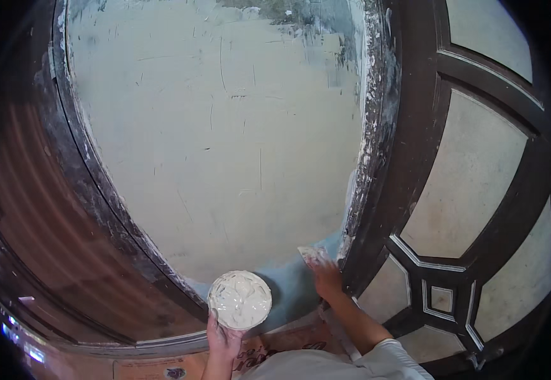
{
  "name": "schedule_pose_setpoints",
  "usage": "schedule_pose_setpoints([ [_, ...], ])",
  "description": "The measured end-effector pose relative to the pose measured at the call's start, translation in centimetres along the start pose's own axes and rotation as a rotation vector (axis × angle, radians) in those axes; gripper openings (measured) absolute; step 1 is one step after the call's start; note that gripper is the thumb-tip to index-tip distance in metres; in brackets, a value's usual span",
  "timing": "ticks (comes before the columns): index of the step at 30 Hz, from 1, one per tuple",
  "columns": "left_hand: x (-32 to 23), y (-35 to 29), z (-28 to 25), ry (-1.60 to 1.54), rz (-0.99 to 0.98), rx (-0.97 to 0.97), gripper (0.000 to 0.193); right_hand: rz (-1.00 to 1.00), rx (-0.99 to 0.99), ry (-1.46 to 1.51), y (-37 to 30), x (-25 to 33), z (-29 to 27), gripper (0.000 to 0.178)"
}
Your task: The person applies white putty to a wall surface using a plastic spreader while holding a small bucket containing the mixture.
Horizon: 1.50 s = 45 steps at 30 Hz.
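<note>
Round tub of white putty (239, 299) held up low against wall, gripped from below by left hand (223, 339) | right hand (327, 278) closed on putty knife (311, 254), blade pressed to blue-grey wall patch (294, 285) beside dark wooden frame (377, 158) | pale plastered wall (218, 139) above | panelled door (478, 190) at right

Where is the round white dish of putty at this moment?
In the head view, the round white dish of putty sits low and centre, held from below by the left hand, before the blue wall strip.
</note>
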<state>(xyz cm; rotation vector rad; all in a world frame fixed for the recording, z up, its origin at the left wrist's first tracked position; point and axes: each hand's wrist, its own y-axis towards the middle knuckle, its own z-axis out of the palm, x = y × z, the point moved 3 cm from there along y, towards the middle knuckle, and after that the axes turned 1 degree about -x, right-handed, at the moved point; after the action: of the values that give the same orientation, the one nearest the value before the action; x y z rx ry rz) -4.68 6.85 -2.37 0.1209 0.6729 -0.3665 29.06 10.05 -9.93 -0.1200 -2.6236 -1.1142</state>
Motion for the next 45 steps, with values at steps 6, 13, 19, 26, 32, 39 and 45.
schedule_pose_setpoints([
  [6, 0.1, -0.2, -0.4, -0.029, -0.090, 0.037, 0.069, -0.232, -0.454, -0.047, 16.6, 6.4, -16.2, 0.053],
  [13, 0.3, -0.6, 0.0, -0.020, -0.085, 0.065, 0.068, -0.424, -0.659, -0.183, 32.5, 18.2, -28.3, 0.045],
  [19, -1.3, -2.4, -1.5, -0.070, -0.009, 0.035, 0.066, -0.381, -0.363, -0.305, 18.2, 16.6, -10.1, 0.050],
  [26, -2.5, -3.9, -3.7, -0.074, 0.039, 0.013, 0.065, -0.291, 0.053, -0.037, -0.9, 8.6, 1.8, 0.049],
  [32, -2.6, -4.9, -2.7, -0.055, 0.013, 0.013, 0.068, -0.384, -0.451, -0.111, 17.3, 12.1, -16.0, 0.056],
  [39, -2.9, -5.6, -3.3, -0.045, 0.024, 0.010, 0.065, -0.320, -0.608, -0.072, 26.7, 15.2, -21.7, 0.052],
  [45, -3.9, -6.3, -4.7, -0.112, 0.052, 0.009, 0.061, -0.167, -0.040, -0.102, 3.2, 9.3, 0.2, 0.045],
])
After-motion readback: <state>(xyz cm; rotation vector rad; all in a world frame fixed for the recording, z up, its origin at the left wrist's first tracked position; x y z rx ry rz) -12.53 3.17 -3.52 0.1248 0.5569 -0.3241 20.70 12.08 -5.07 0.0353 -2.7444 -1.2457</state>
